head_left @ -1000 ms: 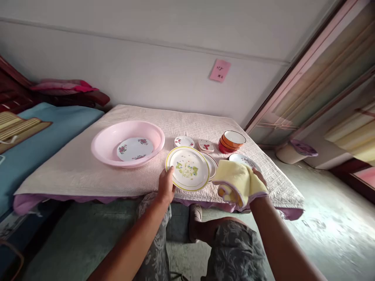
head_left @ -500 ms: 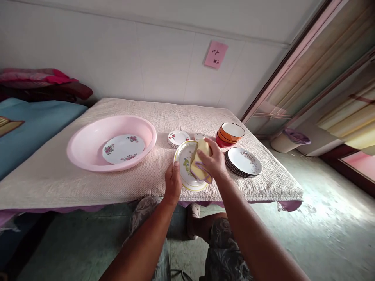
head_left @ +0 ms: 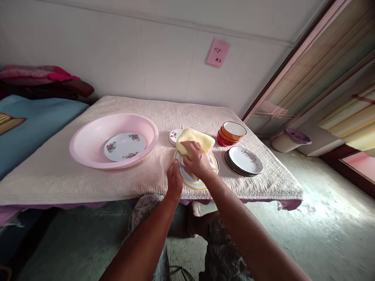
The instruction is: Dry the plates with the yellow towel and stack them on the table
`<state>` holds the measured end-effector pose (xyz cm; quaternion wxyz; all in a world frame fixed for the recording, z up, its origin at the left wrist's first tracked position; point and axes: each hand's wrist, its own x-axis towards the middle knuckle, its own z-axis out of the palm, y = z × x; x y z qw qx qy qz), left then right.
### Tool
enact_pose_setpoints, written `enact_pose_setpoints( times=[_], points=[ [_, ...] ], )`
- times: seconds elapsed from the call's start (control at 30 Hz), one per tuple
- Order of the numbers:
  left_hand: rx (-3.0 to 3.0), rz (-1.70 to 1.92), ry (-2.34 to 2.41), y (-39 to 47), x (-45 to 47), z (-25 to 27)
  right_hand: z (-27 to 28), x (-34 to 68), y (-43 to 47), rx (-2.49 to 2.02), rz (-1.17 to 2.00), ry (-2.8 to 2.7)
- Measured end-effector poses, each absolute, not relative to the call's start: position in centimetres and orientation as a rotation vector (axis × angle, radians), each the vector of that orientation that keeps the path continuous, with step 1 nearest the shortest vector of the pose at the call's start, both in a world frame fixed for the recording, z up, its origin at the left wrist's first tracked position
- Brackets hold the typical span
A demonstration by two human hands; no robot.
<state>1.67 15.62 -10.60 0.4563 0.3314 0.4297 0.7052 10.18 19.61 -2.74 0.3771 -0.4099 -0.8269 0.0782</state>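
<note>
My left hand grips the left rim of a white plate with yellow rings, its thumb on top. Bunched in my right hand is a pale yellow cloth, pressed against the upper left of the plate. Most of the plate's face is hidden under the cloth and hand. Behind it, a stack of small plates with red flowers is partly covered by the cloth. Stacked flowered plates with dark rims lie to the right of my right hand.
A pink basin on the left holds a white flowered plate. Orange and red bowls are stacked at the right. A quilted cover lies over the table. A bin stands on the floor beyond.
My right hand has swept the cloth from the plate's right side to its upper left. The cloth is spread wider and covers the plate's flower pattern. My left hand keeps its hold.
</note>
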Motion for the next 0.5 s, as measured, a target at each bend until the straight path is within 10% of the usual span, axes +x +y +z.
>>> enact_pose_setpoints(
  times=[0.5],
  points=[
    [0.994, 1.811, 1.208, 16.0, 0.5, -10.2, -4.6, 10.1, 18.5, -0.985, 0.309, -2.103]
  ],
)
